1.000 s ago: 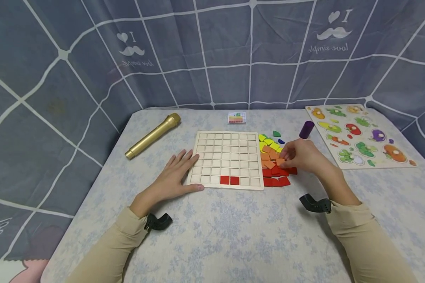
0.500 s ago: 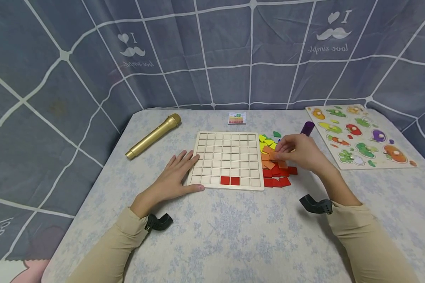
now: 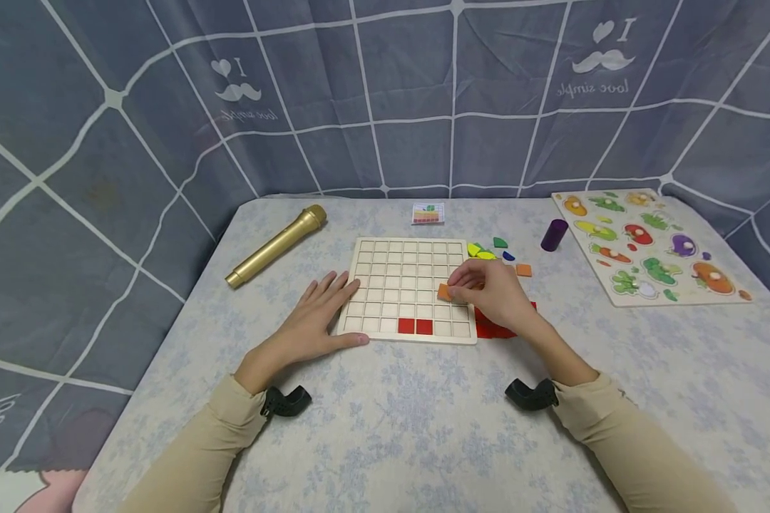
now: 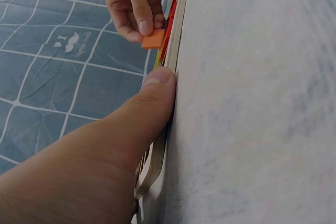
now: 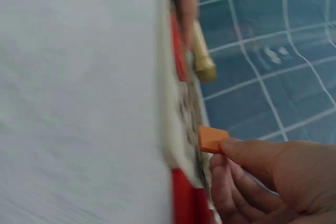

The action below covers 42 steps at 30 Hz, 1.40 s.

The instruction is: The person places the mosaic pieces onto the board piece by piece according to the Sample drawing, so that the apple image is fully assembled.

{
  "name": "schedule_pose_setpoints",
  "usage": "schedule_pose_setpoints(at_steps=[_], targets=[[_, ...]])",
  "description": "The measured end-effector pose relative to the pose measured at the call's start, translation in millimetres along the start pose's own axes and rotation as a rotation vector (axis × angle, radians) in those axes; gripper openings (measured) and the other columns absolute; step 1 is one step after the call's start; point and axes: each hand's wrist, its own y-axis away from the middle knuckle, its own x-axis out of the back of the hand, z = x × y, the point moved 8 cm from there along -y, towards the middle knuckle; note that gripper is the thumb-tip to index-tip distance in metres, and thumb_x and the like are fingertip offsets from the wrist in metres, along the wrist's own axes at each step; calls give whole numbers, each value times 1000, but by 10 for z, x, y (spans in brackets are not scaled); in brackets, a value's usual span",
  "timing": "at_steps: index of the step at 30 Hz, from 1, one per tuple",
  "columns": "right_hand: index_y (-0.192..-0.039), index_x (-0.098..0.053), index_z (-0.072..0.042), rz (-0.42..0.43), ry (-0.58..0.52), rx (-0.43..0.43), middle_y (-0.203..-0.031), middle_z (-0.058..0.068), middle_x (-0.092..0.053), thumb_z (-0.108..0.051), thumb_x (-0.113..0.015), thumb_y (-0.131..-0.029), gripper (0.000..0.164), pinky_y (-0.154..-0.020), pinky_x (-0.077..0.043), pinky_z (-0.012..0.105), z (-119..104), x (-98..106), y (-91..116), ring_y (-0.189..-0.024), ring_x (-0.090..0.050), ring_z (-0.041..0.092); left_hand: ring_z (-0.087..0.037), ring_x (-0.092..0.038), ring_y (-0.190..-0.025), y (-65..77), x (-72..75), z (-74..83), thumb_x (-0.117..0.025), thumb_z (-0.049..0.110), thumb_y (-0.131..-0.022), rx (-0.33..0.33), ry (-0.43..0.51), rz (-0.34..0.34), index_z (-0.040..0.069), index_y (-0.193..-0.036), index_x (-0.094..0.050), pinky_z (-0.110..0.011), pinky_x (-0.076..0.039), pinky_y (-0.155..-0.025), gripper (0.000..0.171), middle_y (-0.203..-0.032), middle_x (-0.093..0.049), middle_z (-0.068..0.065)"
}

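Between its thumb and fingers my right hand (image 3: 495,291) pinches an orange square tile (image 3: 445,292), held over the right part of the wooden grid board (image 3: 385,283). The same orange tile (image 5: 212,139) shows clearly in the right wrist view. My left hand (image 3: 314,317) lies with fingers spread against the board's left edge, its thumb at the front left corner. Two red tiles (image 3: 415,326) sit side by side in the board's front row. Beside the board's right edge, loose red tiles (image 3: 490,326) and yellow tiles (image 3: 478,251) are partly hidden under my right hand.
A gold microphone (image 3: 277,246) lies at the back left. A small picture card (image 3: 428,213) is behind the board. A purple cylinder (image 3: 555,235), a loose orange tile (image 3: 524,270), a green piece (image 3: 500,242) and a vegetable puzzle board (image 3: 654,249) are to the right.
My right hand has picked an orange tile from the pile and moved left over the board with it. A single orange tile now lies apart at right. The left hand stays put.
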Motion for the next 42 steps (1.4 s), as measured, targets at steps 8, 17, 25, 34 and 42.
schedule_pose_setpoints(at_steps=[8,17,25,34,42], targets=[[-100,-77,-10,41,64,-1,-90,4,-77,-12,-81,-94,8,-76,-58,31,2,-98,8,-81,-70,18,-38,-5,-165,-13,-11,5,-75,58,-91,5,8,-6,13,-169,-25,-58,-2,-133,103,-177,-14,-15],[-102,-81,-7,46,99,52,-92,5,-78,-10,-81,-94,9,-75,-56,32,-57,-85,16,-80,-68,19,-38,-5,-165,-10,-2,8,-75,59,-92,0,10,-6,13,-169,-25,-58,-2,-133,103,-176,-15,-16],[-105,-81,-5,58,184,-19,-94,10,-77,-11,-78,-95,12,-80,-54,36,47,259,-12,-88,-69,26,-38,-5,-165,-11,-5,4,-75,57,-92,3,12,-5,13,-169,-26,-59,-2,-133,102,-176,-15,-16],[-95,-78,-5,-98,298,-180,-82,7,-71,-22,-90,-85,23,-67,-46,31,235,440,0,-80,-58,23,-39,-5,-165,-9,-3,22,-75,56,-92,-3,10,-4,12,-169,-26,-60,-2,-133,102,-176,-15,-16],[-95,-72,-3,-138,285,-222,-84,8,-67,-14,-91,-83,25,-68,-50,29,235,387,39,-82,-58,23,-38,-5,-165,-5,0,28,-76,57,-92,1,5,-4,12,-169,-26,-59,-3,-133,102,-176,-15,-16]])
